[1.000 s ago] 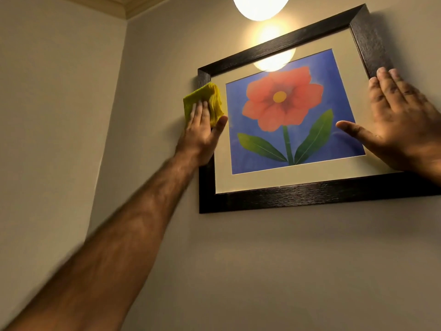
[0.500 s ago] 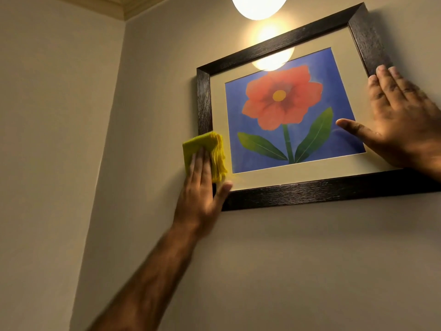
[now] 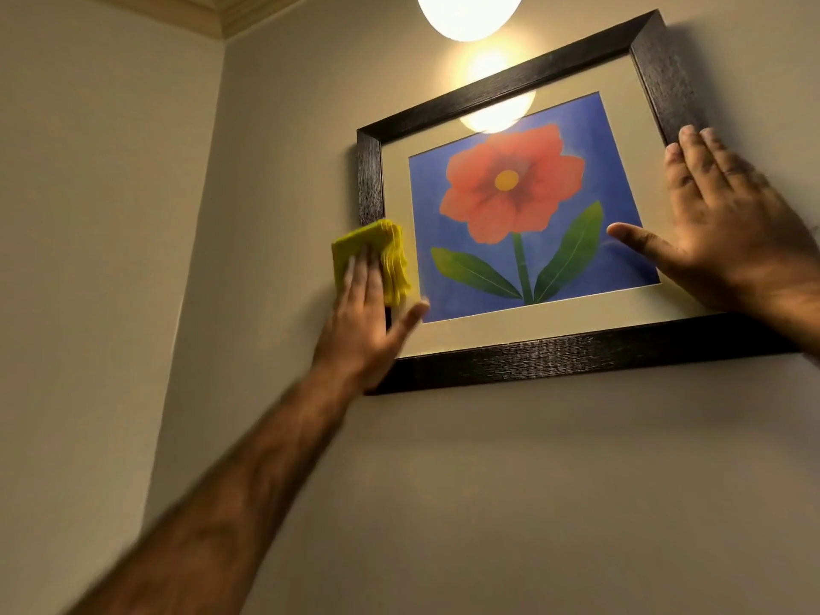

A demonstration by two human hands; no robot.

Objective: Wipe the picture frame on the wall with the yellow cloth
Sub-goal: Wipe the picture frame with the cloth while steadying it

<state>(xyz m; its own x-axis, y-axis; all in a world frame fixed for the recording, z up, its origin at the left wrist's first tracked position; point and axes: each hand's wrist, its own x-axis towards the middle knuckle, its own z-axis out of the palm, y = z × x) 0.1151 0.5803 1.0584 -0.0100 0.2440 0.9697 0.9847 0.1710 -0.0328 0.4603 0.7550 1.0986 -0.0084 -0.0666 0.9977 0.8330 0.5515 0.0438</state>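
Since half a second ago the left hand (image 3: 361,324) has slid the folded yellow cloth (image 3: 372,259) back up the left rail, after dropping from the upper corner a second ago.

The up-and-down passes suggest the left rail of the dark wood-grain picture frame (image 3: 572,359), hung tilted on the beige wall (image 3: 532,503), is being worked; top, bottom and right rails look yet to be wiped. The cloth lies at 9 o'clock of the red flower print, pressed flat under extended fingers (image 3: 355,277), thumb splayed onto the mat, not clenched. The right hand (image 3: 732,233) lies open and flat at 3 o'clock, bracing frame and glass, gripping nothing. The left hand hides the lower-left corner, the right hand the lower-right, and motion blur smears the left forearm. The round lamp (image 3: 470,13) at 12 o'clock is cut off, its glare masking the glass top.
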